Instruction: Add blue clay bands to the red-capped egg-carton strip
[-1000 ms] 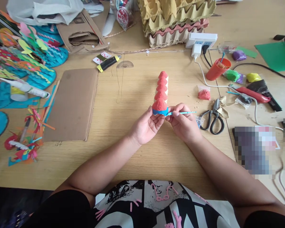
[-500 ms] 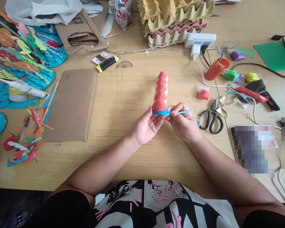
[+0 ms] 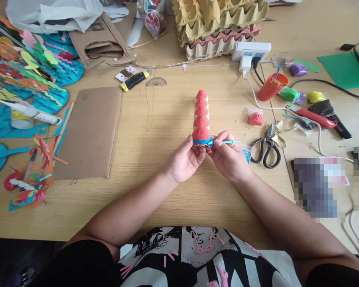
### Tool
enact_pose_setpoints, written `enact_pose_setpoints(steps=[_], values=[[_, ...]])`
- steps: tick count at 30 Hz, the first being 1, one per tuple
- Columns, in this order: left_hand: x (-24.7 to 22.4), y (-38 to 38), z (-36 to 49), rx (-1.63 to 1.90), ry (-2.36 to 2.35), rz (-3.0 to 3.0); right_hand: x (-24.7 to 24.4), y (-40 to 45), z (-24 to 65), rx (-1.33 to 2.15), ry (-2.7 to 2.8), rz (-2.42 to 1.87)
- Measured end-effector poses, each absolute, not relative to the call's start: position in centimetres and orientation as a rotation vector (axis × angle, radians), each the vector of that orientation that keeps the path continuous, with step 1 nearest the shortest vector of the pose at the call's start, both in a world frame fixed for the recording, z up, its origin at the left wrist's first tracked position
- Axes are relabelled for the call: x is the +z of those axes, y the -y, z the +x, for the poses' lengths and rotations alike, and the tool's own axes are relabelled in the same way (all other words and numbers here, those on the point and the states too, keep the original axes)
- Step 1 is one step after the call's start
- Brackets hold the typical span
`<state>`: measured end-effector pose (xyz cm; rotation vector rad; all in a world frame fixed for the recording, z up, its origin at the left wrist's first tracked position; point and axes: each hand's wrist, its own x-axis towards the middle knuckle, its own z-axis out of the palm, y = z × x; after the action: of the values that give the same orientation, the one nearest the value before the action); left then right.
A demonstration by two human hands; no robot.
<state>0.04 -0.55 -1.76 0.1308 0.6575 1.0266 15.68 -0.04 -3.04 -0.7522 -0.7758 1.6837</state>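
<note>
A narrow egg-carton strip (image 3: 201, 113) stands out over the table, its row of humps coated in red clay and its pale sides bare. Across its near end runs a blue clay band (image 3: 201, 141). My left hand (image 3: 184, 160) is closed on the left side of that near end, thumb on the edge and fingers curled below. My right hand (image 3: 229, 157) pinches a thin blue modelling tool (image 3: 231, 141), whose tip touches the right end of the band. Some of its fingertips are hidden beneath the strip. Beside this hand lies a small bag of blue clay (image 3: 247, 153), partly covered.
Black-handled scissors (image 3: 267, 149) lie to the right, near a bag of red clay (image 3: 255, 117) and an orange cup (image 3: 272, 87). Cardboard (image 3: 88, 133) and paper scraps (image 3: 32, 175) lie left. Egg trays (image 3: 221, 28) and a power strip (image 3: 251, 52) are at the back.
The carton strip has tilted slightly, its far end shifting left. My right hand and the tool have moved a little left, and more of the blue clay bag shows.
</note>
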Motion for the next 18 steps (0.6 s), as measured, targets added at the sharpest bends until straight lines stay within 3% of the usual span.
enact_pose_setpoints(steps=[18], values=[[-1.6,0.66,0.29,1.044,-0.672,0.145,-2.67,-0.09,15.44,1.643,0.735,-0.788]])
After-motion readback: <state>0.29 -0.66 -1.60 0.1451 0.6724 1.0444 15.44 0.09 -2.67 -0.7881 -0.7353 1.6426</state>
